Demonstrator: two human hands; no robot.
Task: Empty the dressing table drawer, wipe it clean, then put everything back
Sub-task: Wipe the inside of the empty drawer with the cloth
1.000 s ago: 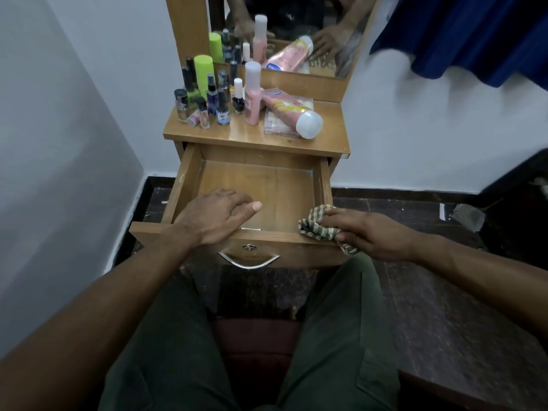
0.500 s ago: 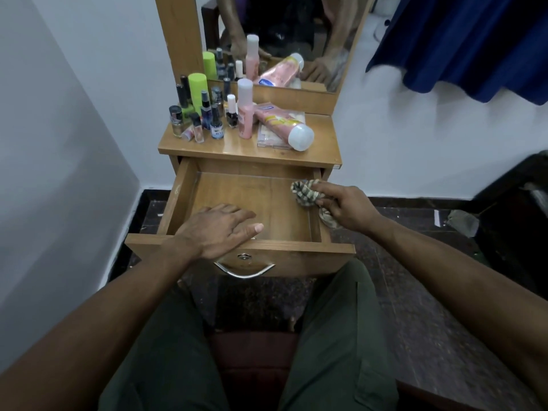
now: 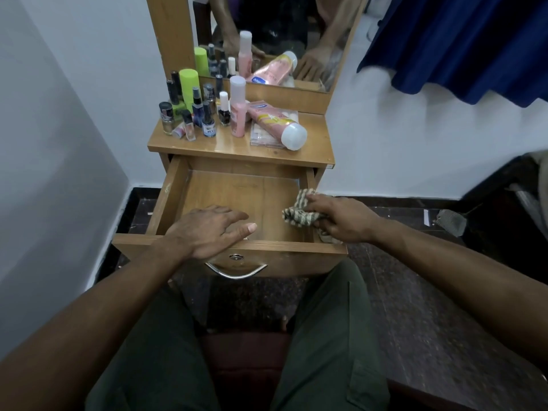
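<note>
The wooden drawer (image 3: 172, 200) of the dressing table is pulled out, and its bottom is bare. My left hand (image 3: 207, 231) lies flat on the drawer's front edge with the fingers spread, holding nothing. My right hand (image 3: 341, 219) grips a checked cloth (image 3: 299, 213) against the drawer's right side wall, near the front. On the tabletop (image 3: 317, 143) stand several small bottles (image 3: 207, 123), a pink bottle (image 3: 237, 112) and a green-capped can (image 3: 188, 84). A pink tube (image 3: 278, 123) lies on its side there.
A mirror (image 3: 275, 40) rises behind the tabletop. White walls close in on the left and behind the table. A blue curtain (image 3: 462, 46) hangs at upper right. Dark floor and a dark object (image 3: 450, 222) lie to the right. My knees are under the drawer front.
My right hand carried the cloth from the drawer's front right corner to the back of the right wall, then partway forward again. My left hand stayed on the front edge.
</note>
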